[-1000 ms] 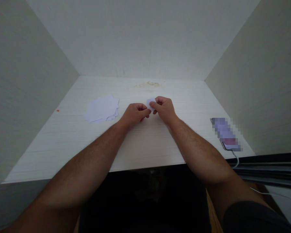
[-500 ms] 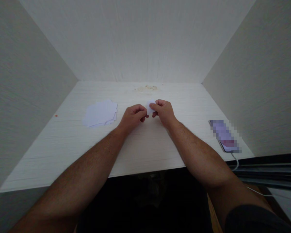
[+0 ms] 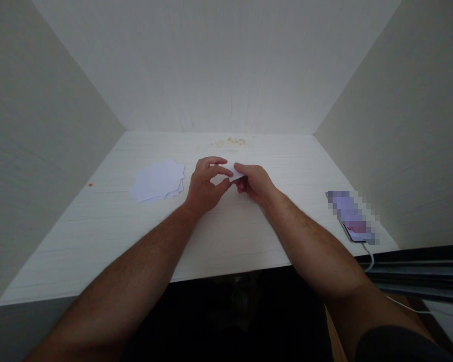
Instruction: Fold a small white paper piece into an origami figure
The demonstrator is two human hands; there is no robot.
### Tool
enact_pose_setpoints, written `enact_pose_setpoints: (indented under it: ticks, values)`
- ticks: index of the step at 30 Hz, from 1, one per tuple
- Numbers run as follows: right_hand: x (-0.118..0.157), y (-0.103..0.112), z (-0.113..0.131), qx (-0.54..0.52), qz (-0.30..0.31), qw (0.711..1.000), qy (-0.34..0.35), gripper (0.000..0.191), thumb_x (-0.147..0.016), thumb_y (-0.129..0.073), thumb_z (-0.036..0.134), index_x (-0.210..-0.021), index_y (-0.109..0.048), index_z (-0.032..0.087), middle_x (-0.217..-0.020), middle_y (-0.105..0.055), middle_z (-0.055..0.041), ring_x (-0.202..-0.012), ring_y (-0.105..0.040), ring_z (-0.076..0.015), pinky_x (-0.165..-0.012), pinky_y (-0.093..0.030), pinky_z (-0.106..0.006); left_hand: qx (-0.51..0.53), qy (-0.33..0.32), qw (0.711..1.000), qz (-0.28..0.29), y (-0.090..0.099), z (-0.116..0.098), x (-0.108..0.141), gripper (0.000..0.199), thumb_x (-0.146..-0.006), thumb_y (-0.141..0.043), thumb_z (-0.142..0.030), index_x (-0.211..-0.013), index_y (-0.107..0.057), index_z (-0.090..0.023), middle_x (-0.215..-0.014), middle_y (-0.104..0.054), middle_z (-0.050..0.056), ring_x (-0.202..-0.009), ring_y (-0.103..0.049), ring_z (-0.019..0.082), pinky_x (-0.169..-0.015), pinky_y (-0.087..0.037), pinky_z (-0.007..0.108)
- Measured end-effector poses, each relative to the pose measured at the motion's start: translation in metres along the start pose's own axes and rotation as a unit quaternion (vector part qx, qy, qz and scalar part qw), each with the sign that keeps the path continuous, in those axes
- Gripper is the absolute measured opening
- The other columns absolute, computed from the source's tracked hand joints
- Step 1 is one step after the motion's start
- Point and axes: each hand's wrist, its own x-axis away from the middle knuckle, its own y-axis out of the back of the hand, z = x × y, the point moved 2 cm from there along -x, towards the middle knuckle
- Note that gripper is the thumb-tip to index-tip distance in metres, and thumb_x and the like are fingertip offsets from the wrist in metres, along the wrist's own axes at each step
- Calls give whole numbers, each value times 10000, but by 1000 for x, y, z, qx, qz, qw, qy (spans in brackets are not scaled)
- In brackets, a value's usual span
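Note:
A small white piece of paper (image 3: 234,174), seemingly folded, is between my two hands above the middle of the table. My right hand (image 3: 254,180) grips it from the right, thumb on top and the other fingers curled beneath. From the left, my left hand (image 3: 208,183) pinches the paper's near edge between thumb and index finger, while its other fingers stretch out. To the left of that hand lies a loose stack of white paper sheets (image 3: 158,180) with uneven edges.
A phone (image 3: 349,216), its screen pixelated, lies at the right with a white cable (image 3: 370,259) running off the table's front edge. Pale walls (image 3: 219,65) enclose the white table (image 3: 226,236) at the back and both sides. A small orange spot (image 3: 90,184) marks the left side.
My left hand has gone from curled fingers to a spread pinch on the paper. My right hand has turned slightly, and the paper tilts differently. The view has shifted a little.

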Motion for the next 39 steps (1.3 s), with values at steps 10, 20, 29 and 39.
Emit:
enact_pose_setpoints:
  ticks: [10,20,29,39]
  values:
    - [-1,3,1,140,-47,975,167,250,-692,-734,398,-776,-659,174,-629,-639,14,-548,-555,-90,-513,-460,-209,209,290,934,-14,-9,24,1,187,-703,-684,-286,-722,-515,-208,-523,-533,-60,-460,-496,92,-485,-401,226]
    - [3,0,-5,201,-64,948,240,167,-758,-663,305,-876,-714,199,-672,-662,18,-577,-566,-91,-559,-461,-219,254,338,906,19,-12,20,3,178,-700,-686,-289,-609,-591,-168,-480,-556,-18,-428,-481,85,-449,-374,220]
    - [7,0,-4,207,-30,930,303,130,-789,-650,274,-867,-744,228,-767,-710,2,-681,-613,-104,-669,-494,-251,325,389,862,24,-14,22,1,187,-678,-670,-266,-575,-542,-178,-478,-507,-20,-416,-455,88,-424,-354,230]
    - [0,4,-6,205,-19,933,295,128,-731,-659,232,-811,-758,214,-695,-704,6,-618,-597,-104,-592,-473,-244,403,400,823,16,-13,19,-1,136,-633,-680,-225,-594,-582,-139,-556,-550,5,-455,-490,92,-424,-377,230]
